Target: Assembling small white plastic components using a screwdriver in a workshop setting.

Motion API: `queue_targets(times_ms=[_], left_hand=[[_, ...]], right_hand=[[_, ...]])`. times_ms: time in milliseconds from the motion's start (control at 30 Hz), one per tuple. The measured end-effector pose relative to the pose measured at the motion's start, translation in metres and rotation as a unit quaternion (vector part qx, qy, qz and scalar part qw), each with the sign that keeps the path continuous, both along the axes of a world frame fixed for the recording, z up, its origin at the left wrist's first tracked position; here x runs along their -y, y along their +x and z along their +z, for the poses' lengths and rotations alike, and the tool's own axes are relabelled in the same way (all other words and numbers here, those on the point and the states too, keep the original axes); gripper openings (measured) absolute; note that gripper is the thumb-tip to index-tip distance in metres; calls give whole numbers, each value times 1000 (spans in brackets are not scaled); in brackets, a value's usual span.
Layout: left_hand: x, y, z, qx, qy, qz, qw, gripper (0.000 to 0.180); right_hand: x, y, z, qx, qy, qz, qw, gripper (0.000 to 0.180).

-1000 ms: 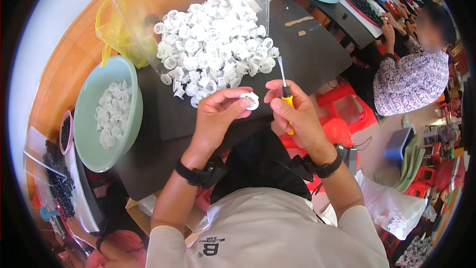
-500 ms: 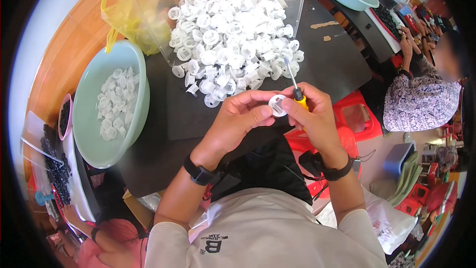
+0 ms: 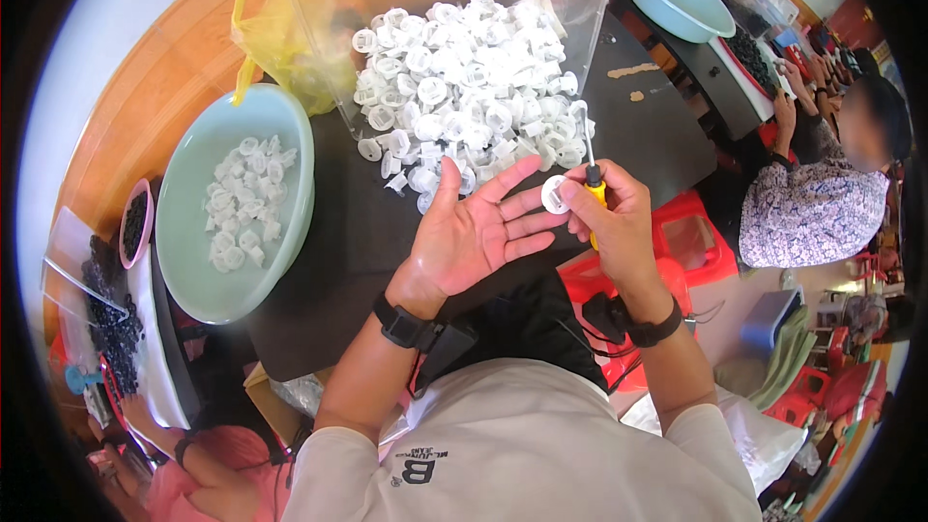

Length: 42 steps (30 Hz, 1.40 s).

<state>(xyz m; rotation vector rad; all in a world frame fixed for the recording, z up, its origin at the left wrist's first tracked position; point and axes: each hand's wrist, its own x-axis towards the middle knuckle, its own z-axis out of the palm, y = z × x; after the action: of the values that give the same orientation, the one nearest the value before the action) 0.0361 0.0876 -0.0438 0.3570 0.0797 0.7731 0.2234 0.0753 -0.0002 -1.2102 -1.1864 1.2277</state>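
My right hand is closed round a screwdriver with a yellow and black handle, its metal shaft pointing away from me. The same hand pinches a round white plastic part between thumb and fingers. Palm up and fingers spread, my left hand holds nothing; its fingertips reach close to the round part. Beyond both hands lies a large heap of white plastic parts on the dark table. At the left, a pale green basin holds more white parts.
Clear plastic panels flank the heap, with a yellow plastic bag by the left one. A red stool stands right of the table. People sit at both sides, near trays of black pieces. Another basin stands far right.
My left hand has let go of the round white part and opened out flat, palm up. My right hand keeps the part and the screwdriver. The whole view has shifted slightly.
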Motion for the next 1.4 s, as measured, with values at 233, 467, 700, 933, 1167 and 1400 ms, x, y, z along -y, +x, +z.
queue_targets(times_ms=[233, 467, 700, 933, 1167, 1400], left_hand=[[3, 2, -1, -30, 68, 21, 997, 68], [2, 14, 0, -194, 126, 125, 965, 43], [-9, 24, 16, -125, -5, 237, 963, 31], [9, 37, 15, -157, 16, 245, 956, 41], [19, 34, 22, -157, 12, 193, 968, 27], [17, 20, 10, -383, 186, 159, 891, 26]], right_hand=[[3, 1, 2, 4, 8, -4, 1000, 9], [0, -5, 6, 18, -8, 22, 1000, 13], [24, -32, 13, 233, 293, 18, 927, 52], [24, -51, 16, 329, 343, -33, 879, 75], [2, -15, 35, 153, 333, -105, 925, 31], [17, 22, 16, 81, 88, 27, 992, 21]])
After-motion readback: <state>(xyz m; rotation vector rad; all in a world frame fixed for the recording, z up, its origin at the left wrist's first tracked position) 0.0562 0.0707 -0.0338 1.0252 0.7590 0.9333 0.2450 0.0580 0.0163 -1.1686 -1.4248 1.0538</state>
